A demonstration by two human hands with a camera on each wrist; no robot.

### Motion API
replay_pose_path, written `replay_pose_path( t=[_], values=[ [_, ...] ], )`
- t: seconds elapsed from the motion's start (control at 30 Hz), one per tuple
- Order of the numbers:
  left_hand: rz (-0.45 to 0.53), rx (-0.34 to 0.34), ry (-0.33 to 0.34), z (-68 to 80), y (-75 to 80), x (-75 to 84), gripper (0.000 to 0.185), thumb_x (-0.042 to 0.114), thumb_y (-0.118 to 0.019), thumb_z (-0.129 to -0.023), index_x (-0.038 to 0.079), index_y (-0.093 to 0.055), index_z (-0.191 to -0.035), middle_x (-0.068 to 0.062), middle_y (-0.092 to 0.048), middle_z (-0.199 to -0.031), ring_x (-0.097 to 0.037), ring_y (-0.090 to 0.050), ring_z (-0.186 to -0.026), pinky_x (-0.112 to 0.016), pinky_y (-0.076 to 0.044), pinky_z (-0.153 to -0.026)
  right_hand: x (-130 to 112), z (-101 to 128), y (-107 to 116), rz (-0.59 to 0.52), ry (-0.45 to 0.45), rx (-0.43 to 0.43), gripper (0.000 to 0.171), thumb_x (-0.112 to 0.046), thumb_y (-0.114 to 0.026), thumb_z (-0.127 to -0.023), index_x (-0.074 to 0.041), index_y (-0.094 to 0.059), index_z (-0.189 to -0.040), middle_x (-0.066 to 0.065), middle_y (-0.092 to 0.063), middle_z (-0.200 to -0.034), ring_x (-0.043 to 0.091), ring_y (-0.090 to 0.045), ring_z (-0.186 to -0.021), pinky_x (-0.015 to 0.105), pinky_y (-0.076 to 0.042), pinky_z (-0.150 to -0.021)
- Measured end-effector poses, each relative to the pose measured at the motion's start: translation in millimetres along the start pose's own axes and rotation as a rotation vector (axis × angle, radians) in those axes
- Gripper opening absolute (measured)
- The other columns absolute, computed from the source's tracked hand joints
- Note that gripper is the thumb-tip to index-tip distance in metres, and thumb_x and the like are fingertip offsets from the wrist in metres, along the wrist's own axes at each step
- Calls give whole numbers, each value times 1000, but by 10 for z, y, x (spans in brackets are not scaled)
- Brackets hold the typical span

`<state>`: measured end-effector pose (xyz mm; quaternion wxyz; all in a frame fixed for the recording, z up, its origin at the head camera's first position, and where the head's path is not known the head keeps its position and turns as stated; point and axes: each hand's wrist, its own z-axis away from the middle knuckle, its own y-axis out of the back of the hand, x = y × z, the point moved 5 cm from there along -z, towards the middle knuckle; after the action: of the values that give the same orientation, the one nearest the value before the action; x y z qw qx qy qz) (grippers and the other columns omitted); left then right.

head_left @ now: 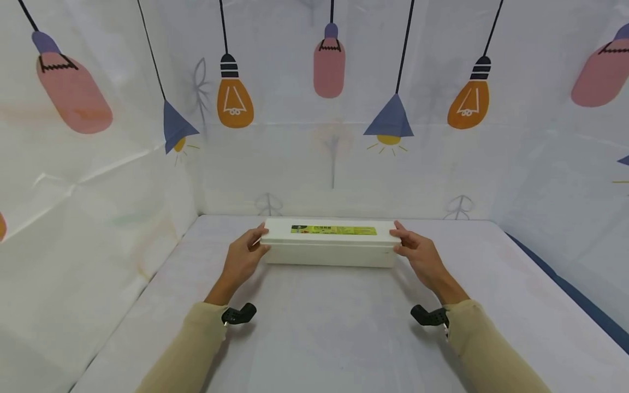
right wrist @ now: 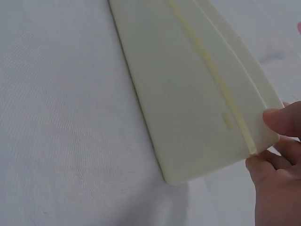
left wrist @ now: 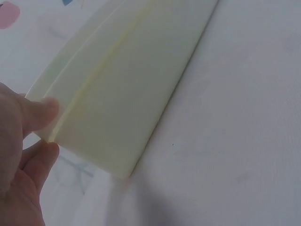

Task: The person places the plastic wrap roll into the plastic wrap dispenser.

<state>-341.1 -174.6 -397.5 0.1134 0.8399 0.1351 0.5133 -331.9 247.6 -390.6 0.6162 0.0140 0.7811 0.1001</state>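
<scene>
A long, narrow white box (head_left: 330, 255) with a lid sits lengthwise on the table. On its top is a yellow-green label (head_left: 334, 230) whose print is too small to read. The left hand (head_left: 243, 259) grips the box's left end. In the left wrist view the thumb (left wrist: 44, 113) presses on the front near the lid seam, and the fingers bend round the end. At the opposite end the right hand (head_left: 419, 256) holds the box the same way, its thumb (right wrist: 282, 120) on the lid's front edge. The box's back side is hidden.
A white cloth covers the table (head_left: 334, 338). White sheeting (head_left: 334, 164) printed with hanging lamps and bulbs stands behind and at both sides. A dark blue strip (head_left: 565, 278) runs along the right edge. Each wrist wears a black camera mount (head_left: 239, 314).
</scene>
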Motion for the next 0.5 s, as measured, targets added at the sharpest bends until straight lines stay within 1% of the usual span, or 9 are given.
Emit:
replay_pose_path(
  t=[0.13, 0.23, 0.27, 0.37, 0.47, 0.5],
  values=[
    [16, -10, 3, -7, -27, -39, 38, -7, -68, -91, -5, -60, -129, -14, -47, -150, -29, -46, -136, -32, -45, -103, 33, -16, 7, 40, -14, 11, 42, 3, -57, -99, 9, -49, -140, 7, -21, -164, 25, -20, -150, 17, -35, -108],
    [11, -8, -1, -10, -38, -55, 38, -8, -69, -91, -5, -60, -128, -14, -47, -150, -29, -47, -136, -32, -45, -103, 48, -24, 4, 47, -15, 11, 42, 4, -57, -99, 9, -49, -140, 7, -22, -164, 26, -20, -150, 17, -35, -108],
    [7, -9, 1, 1, -38, -7, 38, -9, -68, -90, -7, -60, -128, -16, -47, -149, -31, -46, -136, -33, -45, -103, 52, -26, 4, 45, -14, 10, 42, 4, -57, -99, 9, -49, -140, 8, -22, -164, 26, -20, -150, 17, -35, -108],
    [6, -10, -6, -16, -39, -15, 39, -10, -68, -90, -9, -59, -128, -17, -47, -149, -33, -47, -135, -35, -46, -104, 51, -29, 2, 56, -12, 10, 42, 3, -57, -100, 9, -49, -141, 9, -22, -164, 27, -20, -150, 18, -35, -108],
    [-1, -19, 2, -31, -33, -19, 40, -9, -68, -91, -8, -59, -129, -16, -47, -149, -32, -47, -136, -35, -46, -103, 51, -34, 4, 61, -10, 10, 42, 2, -57, -100, 9, -49, -141, 8, -22, -164, 26, -20, -150, 19, -34, -109],
    [-4, -19, 1, -50, -33, -69, 40, -7, -69, -91, -6, -59, -130, -14, -47, -149, -30, -47, -136, -32, -46, -103, 50, -37, 6, 61, -7, 11, 42, 2, -57, -100, 9, -49, -141, 9, -22, -164, 26, -20, -150, 19, -34, -109]
  ],
)
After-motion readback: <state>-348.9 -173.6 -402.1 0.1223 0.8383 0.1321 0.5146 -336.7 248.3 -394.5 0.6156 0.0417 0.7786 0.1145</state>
